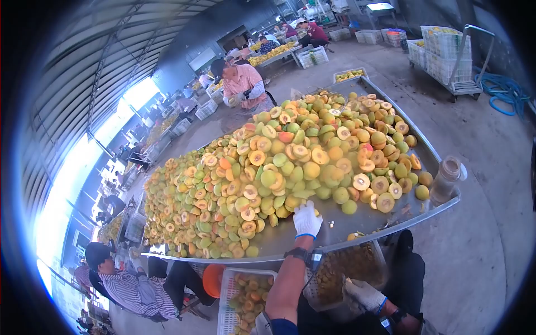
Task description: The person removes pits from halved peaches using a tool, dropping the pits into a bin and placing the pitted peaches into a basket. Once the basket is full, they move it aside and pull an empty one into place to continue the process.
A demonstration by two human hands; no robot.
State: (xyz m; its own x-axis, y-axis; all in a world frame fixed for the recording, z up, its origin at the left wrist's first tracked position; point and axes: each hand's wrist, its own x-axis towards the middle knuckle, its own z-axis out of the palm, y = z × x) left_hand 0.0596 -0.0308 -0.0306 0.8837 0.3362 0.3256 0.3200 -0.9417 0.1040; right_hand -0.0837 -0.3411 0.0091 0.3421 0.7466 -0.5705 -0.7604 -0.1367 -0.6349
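Note:
A large heap of yellow-green peaches, many cut in half with the pits showing, covers the metal table. My left hand, in a white glove, reaches over the table's near edge to the foot of the heap. Its fingers curl down, and a bit of yellow peach shows beside them. Lower right, my gloved right hand is closed above a crate of brown pits; what it grips is too blurred to name. A white crate holding peach halves stands left of my left forearm.
A clear plastic jug stands at the table's right corner. An orange bucket is below the near edge. One person sits at left; another works across the table. A trolley with stacked crates stands at back right.

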